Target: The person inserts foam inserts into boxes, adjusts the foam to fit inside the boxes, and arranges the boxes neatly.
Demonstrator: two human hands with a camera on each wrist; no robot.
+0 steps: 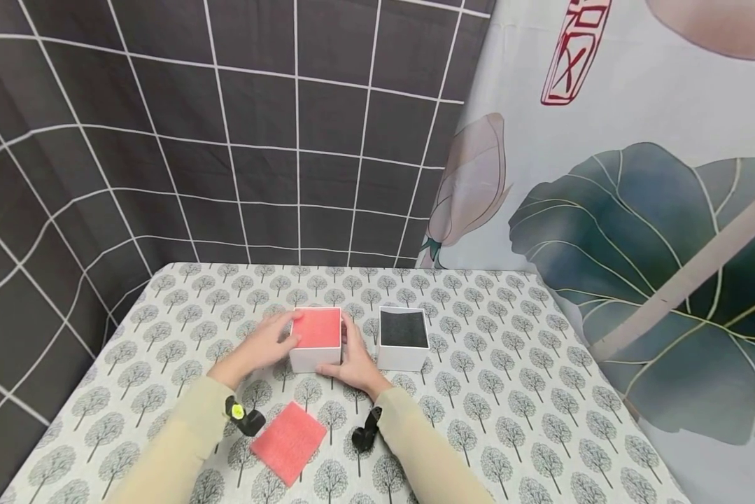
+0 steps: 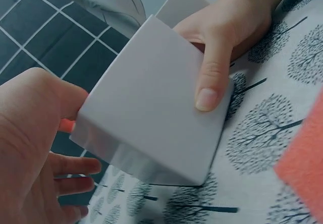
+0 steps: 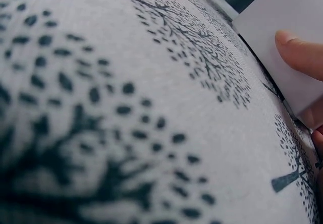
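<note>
A white open-topped box (image 1: 315, 360) stands on the table with a red cloth (image 1: 317, 327) filling its top. My right hand (image 1: 356, 360) grips this box, thumb across the front face and fingers along the right side. At the box's left rim is my left hand (image 1: 265, 343), its thumb and forefinger touching the edge by the red cloth. The left wrist view shows the other fingers of that hand (image 2: 30, 143) extended, off the box. Closer to me a second red square cloth (image 1: 289, 443) lies flat between the forearms.
Right of the gripped box stands a second white box (image 1: 404, 358) with a black cloth (image 1: 404, 329) inside. A tree-print tablecloth (image 1: 503, 420) covers the table. Behind hang a dark grid curtain (image 1: 257, 175) and a leaf-print curtain (image 1: 604, 280). Each wrist carries a small black camera (image 1: 364, 438).
</note>
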